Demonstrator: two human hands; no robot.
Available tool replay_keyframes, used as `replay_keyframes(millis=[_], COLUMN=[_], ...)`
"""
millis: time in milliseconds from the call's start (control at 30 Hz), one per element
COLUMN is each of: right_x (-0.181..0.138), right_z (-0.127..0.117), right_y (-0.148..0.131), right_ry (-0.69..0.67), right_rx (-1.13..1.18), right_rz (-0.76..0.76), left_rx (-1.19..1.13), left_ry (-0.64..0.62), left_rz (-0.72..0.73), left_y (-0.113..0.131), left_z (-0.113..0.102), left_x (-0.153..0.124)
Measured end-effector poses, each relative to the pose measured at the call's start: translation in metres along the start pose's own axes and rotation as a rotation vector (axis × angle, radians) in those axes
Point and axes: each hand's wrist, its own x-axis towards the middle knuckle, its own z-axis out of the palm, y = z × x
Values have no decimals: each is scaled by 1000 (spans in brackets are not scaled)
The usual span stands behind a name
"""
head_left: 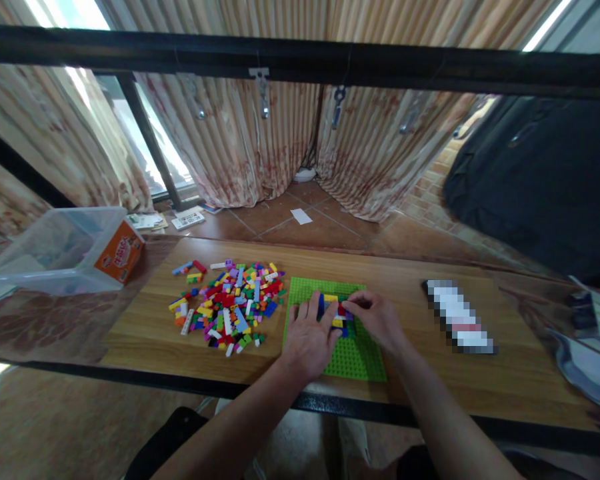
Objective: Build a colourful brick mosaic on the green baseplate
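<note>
A green baseplate (353, 360) lies on the wooden table (145, 333) in front of me. A small build of blue, yellow and red bricks (339, 320) stands on its middle. My left hand (307, 337) lies flat on the plate's left part, fingers spread and touching the build's left side. My right hand (375, 319) is curled over the build from the right, its fingertips pinched on a small brick at the top; the brick is mostly hidden. A heap of several loose coloured bricks (230, 303) lies to the left of the plate.
A clear plastic bin (45, 250) with an orange box (120, 252) stands at the table's left end. A blurred flat object (457, 317) lies right of the plate. A dark bag (540, 180) hangs at right. A black bar (300, 63) crosses overhead; curtains behind.
</note>
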Motion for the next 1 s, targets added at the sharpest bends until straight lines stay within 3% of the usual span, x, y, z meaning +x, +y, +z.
replay_keyframes(millis=[467, 733, 1000], right_x=[2, 5, 7], right_z=[-2, -17, -14], right_y=[-8, -5, 1], right_ry=[-42, -46, -47], right_rx=[29, 207, 150], right_rz=[21, 61, 44], left_rx=[20, 22, -16], left_ry=[-8, 4, 16], left_rz=[-21, -6, -12], left_y=[5, 1, 1], left_z=[-2, 0, -2], left_x=[1, 1, 1])
